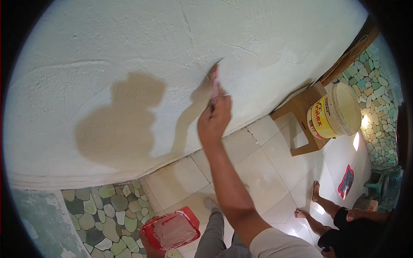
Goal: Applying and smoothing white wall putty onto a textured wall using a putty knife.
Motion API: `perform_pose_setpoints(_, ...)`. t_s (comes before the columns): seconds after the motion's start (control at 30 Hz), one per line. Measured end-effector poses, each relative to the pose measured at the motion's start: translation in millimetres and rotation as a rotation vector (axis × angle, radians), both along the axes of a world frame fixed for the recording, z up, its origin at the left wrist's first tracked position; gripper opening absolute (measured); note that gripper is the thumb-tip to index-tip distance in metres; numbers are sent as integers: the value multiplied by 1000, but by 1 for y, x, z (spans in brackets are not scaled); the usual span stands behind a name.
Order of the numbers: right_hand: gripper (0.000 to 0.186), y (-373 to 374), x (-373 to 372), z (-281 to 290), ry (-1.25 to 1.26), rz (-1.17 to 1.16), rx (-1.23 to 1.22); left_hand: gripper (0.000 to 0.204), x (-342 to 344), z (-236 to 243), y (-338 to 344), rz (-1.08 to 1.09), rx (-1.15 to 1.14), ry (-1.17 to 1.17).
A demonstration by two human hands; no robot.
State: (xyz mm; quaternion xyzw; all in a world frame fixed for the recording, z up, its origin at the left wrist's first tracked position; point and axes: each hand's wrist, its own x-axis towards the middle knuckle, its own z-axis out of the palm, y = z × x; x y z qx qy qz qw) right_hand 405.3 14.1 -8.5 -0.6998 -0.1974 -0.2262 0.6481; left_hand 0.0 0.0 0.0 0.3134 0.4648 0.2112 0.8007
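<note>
Because the flat spreading tool is seen almost from its edge, near twelve o'clock from the middle of the view, it shows only as a thin strip, reddish and smeared with white. The right hand pinches its lower end between thumb and fingers, and the far end seems to meet the pale wall. For good spreading, I judge that the tool should lie at a low angle, with equal pressure along its edge; long strokes which overlap should leave fewer ridges. The big shadow, toward nine o'clock, may conceal small bumps. Between six and seven o'clock is the red tray with pale paste inside; the left hand grips it by its lower left side. It would be wise to hold it level.

What I cannot make out is the tool's exact edge, and how much paste it carries. Some left fingers are hidden by the tray, and the lower border cuts this hand. Toward three o'clock a bucket stands on a brown stool; how full it is, I cannot tell. Near four o'clock another person is cut off by the dark rim.
</note>
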Motion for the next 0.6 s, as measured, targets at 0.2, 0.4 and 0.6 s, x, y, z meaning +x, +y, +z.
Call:
perform_pose_setpoints(0.2,67,24,-65,6,-28,170,-26,76,7,16,10,75,36,22)
perform_pose_setpoints(0.4,52,-16,-57,-1,-126,278,-23,75,9,36,10,-83,195,44)
perform_pose_setpoints(0.6,40,-63,88,33,-90,-317,67,74,4,28,7,-27,173,40)
